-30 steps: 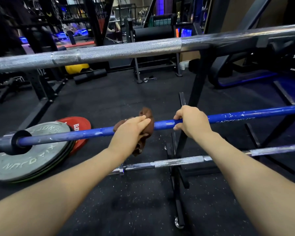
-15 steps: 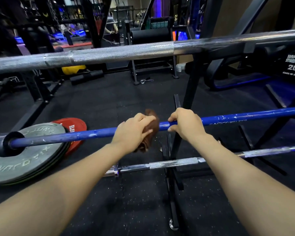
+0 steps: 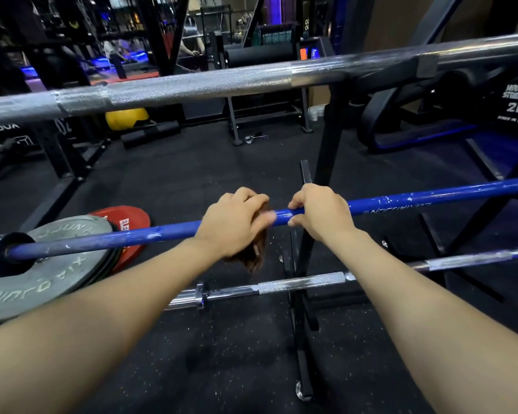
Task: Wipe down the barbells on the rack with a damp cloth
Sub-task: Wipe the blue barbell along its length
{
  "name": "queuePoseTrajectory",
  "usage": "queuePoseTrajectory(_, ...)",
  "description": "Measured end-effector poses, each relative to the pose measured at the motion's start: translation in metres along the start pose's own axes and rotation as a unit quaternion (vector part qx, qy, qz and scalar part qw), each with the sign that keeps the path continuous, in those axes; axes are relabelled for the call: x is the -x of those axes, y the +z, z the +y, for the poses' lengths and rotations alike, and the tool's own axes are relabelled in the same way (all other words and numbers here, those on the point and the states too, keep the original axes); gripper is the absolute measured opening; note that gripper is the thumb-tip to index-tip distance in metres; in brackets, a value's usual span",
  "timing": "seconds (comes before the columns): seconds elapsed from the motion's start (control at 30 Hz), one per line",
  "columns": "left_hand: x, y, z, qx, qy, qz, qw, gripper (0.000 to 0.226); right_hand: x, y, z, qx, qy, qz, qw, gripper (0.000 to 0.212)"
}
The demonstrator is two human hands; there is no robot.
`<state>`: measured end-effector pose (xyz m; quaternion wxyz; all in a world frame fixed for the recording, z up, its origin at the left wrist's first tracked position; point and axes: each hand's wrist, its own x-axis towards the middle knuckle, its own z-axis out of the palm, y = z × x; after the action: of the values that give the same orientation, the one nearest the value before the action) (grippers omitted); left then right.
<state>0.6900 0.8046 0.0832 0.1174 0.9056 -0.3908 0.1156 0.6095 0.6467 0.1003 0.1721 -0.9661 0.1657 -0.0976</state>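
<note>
Brown cloth (image 3: 256, 249) wraps the blue bar (image 3: 431, 197) under my left hand (image 3: 237, 222), fingers curled round it. My right hand (image 3: 320, 212) grips the bar just beside.

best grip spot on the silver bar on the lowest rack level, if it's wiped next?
Take the lower silver barbell on its knurled section just left of the rack upright, coming from above with an overhand wrap. It lies level and bare there, and the knurling should resist slipping. The blue barbell above, held by the right hand, crowds the approach, so reach in under it.
</note>
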Motion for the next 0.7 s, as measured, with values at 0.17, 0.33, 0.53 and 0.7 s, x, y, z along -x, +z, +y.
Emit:
queuePoseTrajectory(0.17,0.025,-0.001,-0.033,-0.052,0.047,-0.049,0.996,0.077,0.001,0.002,0.001,-0.002,-0.003,0.004,1.000,0.028)
queuePoseTrajectory(0.33,0.009,0.011,-0.009,-0.030,0.051,-0.026,0.998,0.070,-0.003,0.007,0.002,0.007,-0.016,0.021,1.000,0.025)
queuePoseTrajectory(0.53,-0.009,0.022,0.024,-0.115,0.079,-0.018,0.990,0.064,-0.004,0.007,0.008,0.042,-0.028,0.019,0.999,0.015)
queuePoseTrajectory(0.7,0.034,0.006,-0.050,-0.123,0.108,0.042,0.986,0.072,-0.005,0.006,0.008,0.038,-0.025,-0.004,0.999,0.034)
